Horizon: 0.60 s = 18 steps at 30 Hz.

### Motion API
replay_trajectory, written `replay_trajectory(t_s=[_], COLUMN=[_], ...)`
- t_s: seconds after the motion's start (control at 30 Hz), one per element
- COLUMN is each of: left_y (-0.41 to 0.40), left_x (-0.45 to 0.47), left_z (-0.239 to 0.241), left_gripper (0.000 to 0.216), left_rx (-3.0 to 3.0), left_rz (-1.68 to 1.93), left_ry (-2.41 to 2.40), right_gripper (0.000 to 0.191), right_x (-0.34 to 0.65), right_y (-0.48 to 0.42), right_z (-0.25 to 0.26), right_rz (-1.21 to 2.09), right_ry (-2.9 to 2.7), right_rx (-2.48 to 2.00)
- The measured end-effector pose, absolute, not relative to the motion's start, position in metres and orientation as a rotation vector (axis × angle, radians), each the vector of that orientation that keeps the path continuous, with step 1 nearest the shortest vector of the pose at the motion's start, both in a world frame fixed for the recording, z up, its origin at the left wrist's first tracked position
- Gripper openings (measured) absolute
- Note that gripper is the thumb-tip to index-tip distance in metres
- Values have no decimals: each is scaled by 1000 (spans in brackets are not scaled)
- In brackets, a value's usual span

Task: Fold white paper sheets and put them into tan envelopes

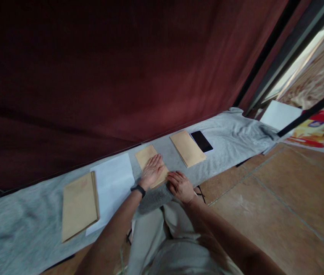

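A brown envelope [145, 156] lies on the grey cloth [230, 141] in front of me. My left hand [152, 170], with a black band at the wrist, lies flat on the envelope with fingers stretched out. My right hand [180, 185] rests at the envelope's near right corner, fingers curled down against the cloth; whether it grips the edge is hidden. To the left lie a white sheet [112, 183] and a stack of brown envelopes [78, 204]. To the right lies another brown envelope stack [187, 148], with a black phone [201, 141] beside it.
A dark red curtain [107, 68] hangs right behind the cloth. Tiled floor [279, 198] spreads to the right. A white sheet [280, 114] and a colourful printed panel [319, 133] lie at the far right, with dark metal bars [310, 114] crossing there. My legs are below my hands.
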<state>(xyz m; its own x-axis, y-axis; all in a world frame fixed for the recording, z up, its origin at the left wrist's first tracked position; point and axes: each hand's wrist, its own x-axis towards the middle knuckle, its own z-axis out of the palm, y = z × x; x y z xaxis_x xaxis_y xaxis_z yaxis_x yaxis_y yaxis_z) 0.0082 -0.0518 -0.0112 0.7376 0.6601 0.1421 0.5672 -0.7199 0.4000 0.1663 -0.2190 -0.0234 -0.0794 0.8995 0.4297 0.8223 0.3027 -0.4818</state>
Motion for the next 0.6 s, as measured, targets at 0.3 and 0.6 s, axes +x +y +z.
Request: replay_trajectory(t_s=[0.3,0.6], left_y=[-103,-140], left_x=[-13,-33], left_z=[-7,-4], left_gripper=[54,39], left_rx=[2522,2394], left_rz=[376,602], left_ry=[787,858], right_gripper=[41,39], right_x=[167,166], right_y=[-218,-217], right_z=[-24,-21], right_rz=[145,163], right_ry=[-1932,-1888], right_rx=[-1525,-1560])
